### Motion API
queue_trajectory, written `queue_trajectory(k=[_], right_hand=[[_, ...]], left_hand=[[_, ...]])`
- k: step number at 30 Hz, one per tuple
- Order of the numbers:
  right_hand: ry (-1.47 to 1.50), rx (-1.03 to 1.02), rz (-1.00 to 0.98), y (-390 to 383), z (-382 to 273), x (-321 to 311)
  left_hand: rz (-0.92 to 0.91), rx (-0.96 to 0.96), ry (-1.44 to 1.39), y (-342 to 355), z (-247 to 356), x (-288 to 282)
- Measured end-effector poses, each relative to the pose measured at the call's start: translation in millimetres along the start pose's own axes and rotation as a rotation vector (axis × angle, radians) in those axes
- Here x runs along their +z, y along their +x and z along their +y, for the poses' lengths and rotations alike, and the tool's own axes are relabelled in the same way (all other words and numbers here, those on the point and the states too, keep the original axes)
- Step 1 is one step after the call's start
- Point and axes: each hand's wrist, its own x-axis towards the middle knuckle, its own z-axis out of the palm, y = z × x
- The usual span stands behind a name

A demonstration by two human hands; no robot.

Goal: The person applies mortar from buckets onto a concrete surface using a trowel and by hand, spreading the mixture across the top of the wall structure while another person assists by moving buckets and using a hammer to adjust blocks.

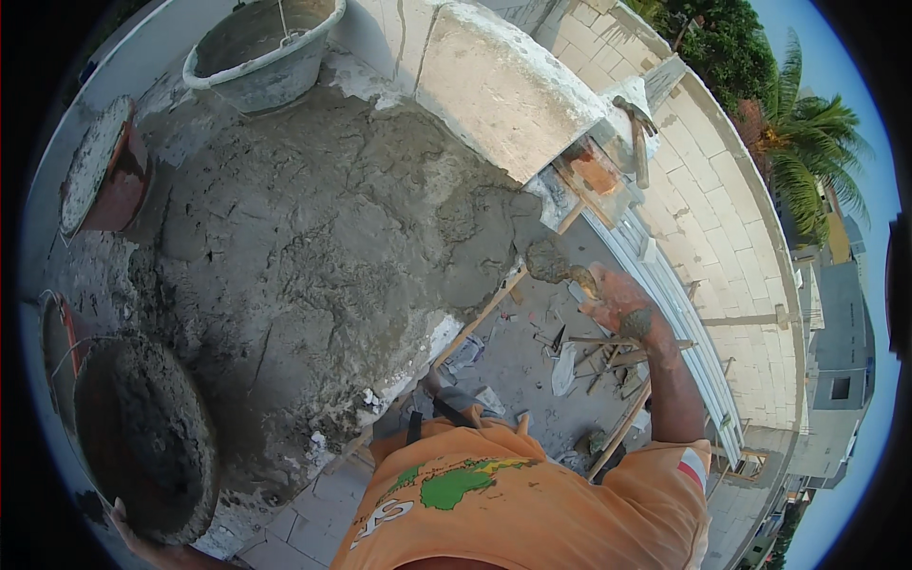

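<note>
My right hand (622,302), smeared with wet mortar, is closed round the handle of a trowel (548,262). Its mortar-coated blade reaches the right edge of a wide layer of wet grey mortar (323,209). At the lower left, my left hand (133,540) holds the outer side of a round bucket (195,399). That bucket is tilted, its mouth facing me, and its inside is coated with mortar. Most of my left fingers are hidden behind its rim.
A large grey basin (271,81) stands at the far left, near a tilted red-brown bucket (119,185). A hammer (639,138) rests by the pale block wall (703,190). Long metal profiles (665,294) lie right of my arm. Debris covers the lower floor (532,332).
</note>
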Motion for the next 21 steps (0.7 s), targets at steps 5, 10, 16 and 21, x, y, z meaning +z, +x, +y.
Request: queue_trajectory(k=[5, 10, 16, 21], right_hand=[[0.022, -0.008, -0.021, 2.2, 4.4, 2.7], [0.140, -0.050, 0.079, 10.8, -20.3, -13.9], [0.061, -0.138, -0.008, 53.9, -25.4, -12.3], [0.303, 0.028, -0.295, 31.3, -64.7, -39.8]], left_hand=[[-0.037, 0.664, 0.420, -43.6, -15.7, 21.2], [-0.033, 0.214, 0.060, 4.4, -9.1, -11.5], [-0.058, 0.235, 0.095, -4.8, -11.7, -0.9], [-0.023, 0.197, 0.067, -13.4, -5.9, 6.8]])
